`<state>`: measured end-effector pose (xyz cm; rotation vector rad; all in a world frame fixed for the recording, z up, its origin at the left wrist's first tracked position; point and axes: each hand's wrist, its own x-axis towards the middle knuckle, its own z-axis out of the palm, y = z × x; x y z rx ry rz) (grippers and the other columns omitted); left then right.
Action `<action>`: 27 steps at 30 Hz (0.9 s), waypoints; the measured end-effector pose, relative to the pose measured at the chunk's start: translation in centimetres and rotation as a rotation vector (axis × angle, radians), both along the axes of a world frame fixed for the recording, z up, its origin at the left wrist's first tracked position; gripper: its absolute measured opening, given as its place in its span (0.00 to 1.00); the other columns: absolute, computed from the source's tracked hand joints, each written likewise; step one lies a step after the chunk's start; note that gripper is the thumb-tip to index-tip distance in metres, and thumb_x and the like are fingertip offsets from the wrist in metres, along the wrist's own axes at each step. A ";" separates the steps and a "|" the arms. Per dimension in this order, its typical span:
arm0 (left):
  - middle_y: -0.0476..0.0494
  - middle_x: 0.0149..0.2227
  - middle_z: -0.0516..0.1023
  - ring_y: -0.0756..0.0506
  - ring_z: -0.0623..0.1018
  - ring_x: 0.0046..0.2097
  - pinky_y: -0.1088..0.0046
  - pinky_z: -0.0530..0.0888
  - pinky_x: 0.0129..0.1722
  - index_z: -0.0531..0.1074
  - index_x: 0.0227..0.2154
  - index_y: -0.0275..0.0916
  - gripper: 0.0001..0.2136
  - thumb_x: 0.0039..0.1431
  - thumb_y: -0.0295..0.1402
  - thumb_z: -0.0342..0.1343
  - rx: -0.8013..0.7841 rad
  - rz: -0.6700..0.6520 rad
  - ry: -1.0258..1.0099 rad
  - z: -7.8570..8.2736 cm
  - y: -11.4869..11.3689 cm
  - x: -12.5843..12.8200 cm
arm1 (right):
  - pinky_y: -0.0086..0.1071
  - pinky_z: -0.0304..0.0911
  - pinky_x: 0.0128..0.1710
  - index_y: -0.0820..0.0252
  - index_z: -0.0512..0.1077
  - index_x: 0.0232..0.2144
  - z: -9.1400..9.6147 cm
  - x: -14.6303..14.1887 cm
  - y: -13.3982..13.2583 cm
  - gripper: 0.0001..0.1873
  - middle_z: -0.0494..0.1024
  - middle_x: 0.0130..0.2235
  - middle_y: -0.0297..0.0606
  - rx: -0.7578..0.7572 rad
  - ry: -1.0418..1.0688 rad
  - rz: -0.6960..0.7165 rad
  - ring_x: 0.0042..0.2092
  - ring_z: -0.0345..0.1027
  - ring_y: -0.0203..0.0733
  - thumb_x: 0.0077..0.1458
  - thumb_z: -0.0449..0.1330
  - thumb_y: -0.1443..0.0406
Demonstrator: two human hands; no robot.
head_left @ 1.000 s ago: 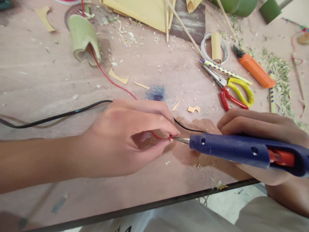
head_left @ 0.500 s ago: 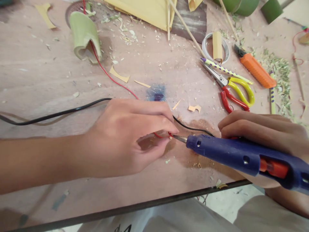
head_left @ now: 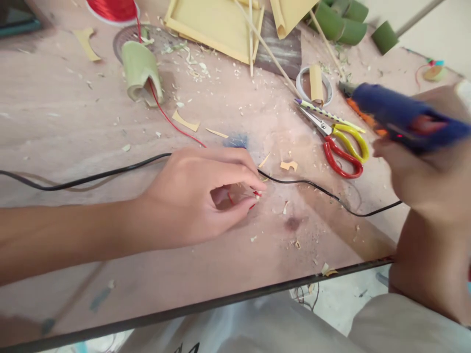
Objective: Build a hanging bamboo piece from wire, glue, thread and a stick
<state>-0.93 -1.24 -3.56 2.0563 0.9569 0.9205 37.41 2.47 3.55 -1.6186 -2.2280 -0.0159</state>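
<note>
My left hand [head_left: 206,196] pinches the end of a red cord [head_left: 176,128] between thumb and fingertips, just above the table. A small red knot shows at the fingertips. From there the cord leads back through a notched pale green bamboo piece [head_left: 142,68] to a red spool [head_left: 112,9]. On the right, my right hand [head_left: 423,181] grips a blue hot glue gun [head_left: 405,110], lifted and blurred by motion. Its nozzle points left, over a partly covered orange cutter [head_left: 362,113]. Scissors [head_left: 334,139] with red and yellow handles lie between the hands.
A black cable [head_left: 121,169] crosses the table beneath my left hand. Farther back are a roll of tape [head_left: 302,86], thin sticks, a yellow paper tray [head_left: 213,29] and green bamboo pieces [head_left: 353,30]. Shavings litter the surface. The table's dark front edge [head_left: 221,299] runs nearby.
My right hand has drawn the glue gun away from the knot, up and to the right. My left hand keeps its pinch on the red cord. The view has shifted slightly.
</note>
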 end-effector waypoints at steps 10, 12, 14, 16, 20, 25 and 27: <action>0.44 0.39 0.88 0.50 0.79 0.28 0.76 0.69 0.23 0.87 0.39 0.44 0.03 0.63 0.33 0.69 -0.126 -0.070 -0.161 -0.1 0.6 -0.3 | 0.50 0.69 0.55 0.72 0.65 0.66 -0.5 -5.7 2.1 0.29 0.70 0.65 0.65 -0.208 -0.743 -0.136 0.68 0.66 0.67 0.69 0.64 0.62; 0.44 0.35 0.87 0.51 0.76 0.26 0.76 0.67 0.21 0.87 0.39 0.44 0.05 0.62 0.36 0.71 -0.175 -0.044 -0.193 -0.1 0.5 -0.4 | 0.49 0.70 0.53 0.72 0.68 0.64 0.0 -6.3 1.6 0.28 0.71 0.65 0.64 -0.169 -0.794 -0.126 0.67 0.67 0.67 0.67 0.65 0.63; 0.45 0.30 0.85 0.51 0.74 0.24 0.76 0.64 0.19 0.87 0.39 0.44 0.06 0.61 0.39 0.73 -0.219 -0.009 -0.225 -0.2 0.3 -0.5 | 0.50 0.72 0.51 0.71 0.71 0.61 0.2 -7.5 0.9 0.23 0.75 0.62 0.61 -0.094 -0.745 -0.077 0.64 0.70 0.67 0.67 0.64 0.65; 0.45 0.27 0.84 0.50 0.74 0.24 0.77 0.66 0.19 0.87 0.38 0.44 0.07 0.60 0.39 0.74 -0.256 -0.005 -0.268 -0.2 0.2 -0.5 | 0.48 0.72 0.49 0.65 0.74 0.56 0.2 -9.1 -0.1 0.17 0.79 0.56 0.55 0.011 -0.570 0.028 0.60 0.74 0.63 0.65 0.64 0.67; 0.45 0.32 0.87 0.51 0.76 0.26 0.78 0.72 0.22 0.88 0.38 0.43 0.06 0.58 0.35 0.75 -0.322 -0.022 -0.344 -0.1 0.4 -0.2 | 0.42 0.71 0.40 0.55 0.73 0.49 -0.9 -12.5 -2.3 0.11 0.83 0.46 0.41 0.123 -0.100 0.340 0.46 0.79 0.50 0.65 0.63 0.67; 0.45 0.34 0.88 0.51 0.78 0.28 0.79 0.75 0.24 0.88 0.39 0.41 0.04 0.61 0.30 0.72 -0.331 0.007 -0.377 0.1 0.6 0.0 | 0.38 0.69 0.34 0.55 0.71 0.52 -3.7 -14.5 -3.2 0.16 0.83 0.40 0.38 0.285 0.151 0.519 0.37 0.77 0.44 0.63 0.62 0.70; 0.45 0.34 0.88 0.51 0.79 0.29 0.80 0.76 0.25 0.88 0.39 0.40 0.04 0.61 0.29 0.72 -0.368 -0.002 -0.395 0.2 0.6 0.0 | 0.37 0.68 0.33 0.54 0.70 0.53 -4.7 -14.4 -3.2 0.19 0.83 0.40 0.37 0.267 0.206 0.523 0.36 0.78 0.43 0.61 0.63 0.70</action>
